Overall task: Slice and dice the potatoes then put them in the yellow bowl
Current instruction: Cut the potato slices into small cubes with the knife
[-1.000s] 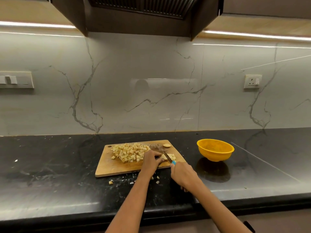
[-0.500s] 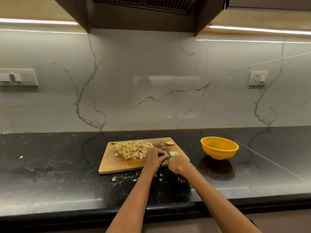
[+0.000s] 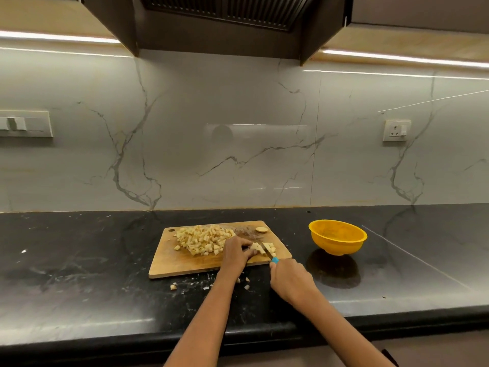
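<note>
On the wooden cutting board point(image 3: 185, 263), the left hand point(image 3: 235, 254) pins potato slices point(image 3: 256, 247) with curled fingers while the right hand point(image 3: 289, 280) grips a blue-handled knife point(image 3: 270, 255), blade apparently in them. The yellow bowl point(image 3: 338, 236) stands off the board's right edge.

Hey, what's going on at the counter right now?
A person is dicing potato on a wooden cutting board. The left hand holds a piece of potato steady while the right hand grips a blue-handled knife and cuts it. A pile of diced potato sits on the board, and a few bits have fallen onto the black counter. The yellow bowl to the right looks empty.
</note>
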The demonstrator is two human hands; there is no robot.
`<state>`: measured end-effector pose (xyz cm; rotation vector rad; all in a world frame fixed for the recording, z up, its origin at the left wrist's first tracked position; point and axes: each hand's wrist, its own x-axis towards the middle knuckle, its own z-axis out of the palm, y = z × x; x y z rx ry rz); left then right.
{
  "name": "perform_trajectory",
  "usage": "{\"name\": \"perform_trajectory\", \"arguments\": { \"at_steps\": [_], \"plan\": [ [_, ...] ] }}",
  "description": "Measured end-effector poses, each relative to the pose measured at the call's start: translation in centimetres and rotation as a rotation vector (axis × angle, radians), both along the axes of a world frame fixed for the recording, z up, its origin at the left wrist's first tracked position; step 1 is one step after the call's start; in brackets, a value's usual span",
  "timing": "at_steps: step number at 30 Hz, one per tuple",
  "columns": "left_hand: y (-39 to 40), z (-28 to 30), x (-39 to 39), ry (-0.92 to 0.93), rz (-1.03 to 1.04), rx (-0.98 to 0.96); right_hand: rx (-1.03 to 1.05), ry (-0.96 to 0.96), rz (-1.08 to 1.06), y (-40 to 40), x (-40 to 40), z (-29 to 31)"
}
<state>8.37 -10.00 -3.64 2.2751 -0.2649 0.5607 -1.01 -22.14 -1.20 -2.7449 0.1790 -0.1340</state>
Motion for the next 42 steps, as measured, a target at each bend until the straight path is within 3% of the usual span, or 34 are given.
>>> {"name": "perform_trajectory", "arguments": {
  "at_steps": [10, 18, 26, 33, 38, 42],
  "plan": [
    [0.2, 0.1, -0.2, -0.025, 0.020, -0.015, 0.030, 0.072, 0.080, 0.8, 1.2, 0.9],
    [0.3, 0.5, 0.0, -0.024, 0.002, 0.003, -0.087, 0.182, 0.127, 1.7, 3.8, 1.2],
    [0.3, 0.2, 0.0, -0.031, 0.032, 0.004, -0.271, 0.007, 0.113, 1.0, 1.2, 0.1],
    [1.0, 0.7, 0.0, -0.020, 0.039, -0.044, 0.022, -0.085, -0.045, -0.4, 2.6, 0.5],
    [1.4, 0.6, -0.4, -0.089, 0.079, -0.051, -0.002, 0.034, -0.151, -1.8, 1.7, 0.6],
    [3.4, 0.4, -1.4, -0.135, 0.068, 0.015, -0.015, 0.082, -0.027, 1.0, 2.2, 0.8]
  ]
}}
